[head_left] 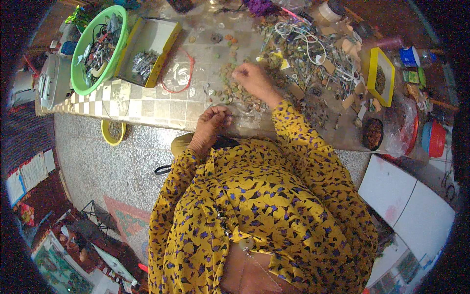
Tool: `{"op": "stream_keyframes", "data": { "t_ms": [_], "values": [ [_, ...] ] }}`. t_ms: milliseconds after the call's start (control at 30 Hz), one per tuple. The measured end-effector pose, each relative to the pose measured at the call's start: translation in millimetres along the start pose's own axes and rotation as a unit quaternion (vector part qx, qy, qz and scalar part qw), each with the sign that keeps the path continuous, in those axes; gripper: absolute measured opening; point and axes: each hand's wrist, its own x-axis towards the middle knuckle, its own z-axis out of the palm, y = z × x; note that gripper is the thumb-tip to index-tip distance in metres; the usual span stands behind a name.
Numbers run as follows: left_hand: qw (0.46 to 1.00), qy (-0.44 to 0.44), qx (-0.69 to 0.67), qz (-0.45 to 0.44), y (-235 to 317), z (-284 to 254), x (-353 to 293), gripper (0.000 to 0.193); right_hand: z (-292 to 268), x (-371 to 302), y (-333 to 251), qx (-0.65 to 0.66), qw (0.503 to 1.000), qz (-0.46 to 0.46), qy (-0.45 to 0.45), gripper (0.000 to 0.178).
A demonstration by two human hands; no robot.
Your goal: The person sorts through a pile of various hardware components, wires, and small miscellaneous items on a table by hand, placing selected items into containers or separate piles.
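Over the table, my right hand (254,82) reaches into a scatter of small greenish and brown stone-like pieces (226,76). Its fingers are pinched together, and whatever is between them is too small to make out. At the table's near edge my left hand (210,123) has its fingers curled in, with their contents hidden. More small pieces (240,93) lie between the two hands. To the left of them, a thin red cord (190,73) rests in a loose loop on the tablecloth (169,110).
At left stand a green basin (78,81) of mixed odds and ends and a yellow-edged box (169,41) holding silvery pieces. A heap of small parts (338,63) with a white cable (313,36) spreads to the right. Beyond are another yellow box (387,93) and a dark bowl (373,134).
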Motion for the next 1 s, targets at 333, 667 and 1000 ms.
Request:
{"op": "stream_keyframes", "data": {
  "t_ms": [333, 667, 1000],
  "values": [
    [0.991, 0.086, 0.055, 0.086, 33.5, -13.6, 2.7, 0.011, -29.4, -29.4, 6.9, 0.453, 0.883, 0.103, -0.066, 0.015],
    [0.912, 0.180, 0.321, 0.182, 33.5, -35.0, 24.2, 0.014, 3.0, -46.9, -15.5, -0.007, 0.999, -0.037, 0.007, 0.014],
    [0.753, 0.206, 0.581, 0.230, 32.9, -16.7, 31.6, 0.022, 16.4, -51.9, -19.5, -0.115, 0.986, -0.117, 0.021, 0.010]
  ]
}}
